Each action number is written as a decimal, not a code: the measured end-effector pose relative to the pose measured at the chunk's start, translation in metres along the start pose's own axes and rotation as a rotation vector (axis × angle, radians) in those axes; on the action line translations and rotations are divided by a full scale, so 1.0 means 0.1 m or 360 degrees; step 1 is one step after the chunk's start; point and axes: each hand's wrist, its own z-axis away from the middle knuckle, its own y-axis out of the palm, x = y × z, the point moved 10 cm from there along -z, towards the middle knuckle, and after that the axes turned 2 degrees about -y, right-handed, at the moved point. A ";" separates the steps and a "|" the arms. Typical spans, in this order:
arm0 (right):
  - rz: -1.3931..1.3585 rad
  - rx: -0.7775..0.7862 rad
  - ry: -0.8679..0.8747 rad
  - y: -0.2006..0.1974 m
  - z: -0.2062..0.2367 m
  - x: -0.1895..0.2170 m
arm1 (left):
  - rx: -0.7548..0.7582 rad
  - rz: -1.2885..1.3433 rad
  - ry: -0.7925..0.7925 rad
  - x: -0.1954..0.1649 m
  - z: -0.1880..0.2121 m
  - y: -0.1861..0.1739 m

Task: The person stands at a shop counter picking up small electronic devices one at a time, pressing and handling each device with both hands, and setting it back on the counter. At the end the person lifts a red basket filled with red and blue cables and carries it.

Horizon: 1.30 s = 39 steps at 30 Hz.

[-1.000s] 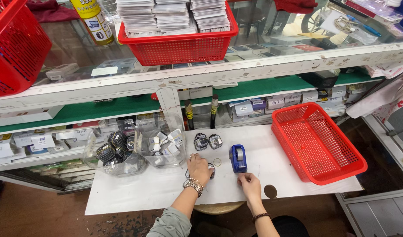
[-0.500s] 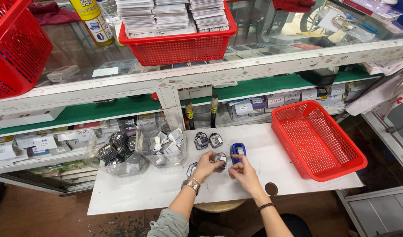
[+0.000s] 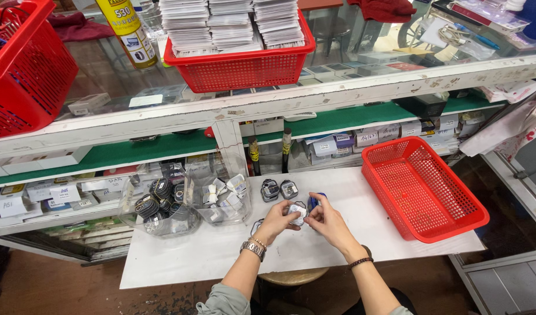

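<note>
My left hand and my right hand meet over the white board, both closed on a small silver and white round part. A blue device sits just behind my right hand's fingers, partly hidden. Two small dark round parts lie on the board just beyond my hands. Another small part peeks out under my left hand.
Two clear plastic bags with dark and white small parts stand at the left of the board. An empty red basket sits tilted at the right. A glass counter above holds red baskets with stacked cards and a yellow spray can.
My left hand lifted the silver part off the board and my right hand left the blue device and joined it. Both hands now hold the part together.
</note>
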 end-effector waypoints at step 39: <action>0.0283 -0.0834 0.0425 -0.47 0.16 -0.82 | -0.0395 0.0525 -0.0163 0.33 -0.10 0.21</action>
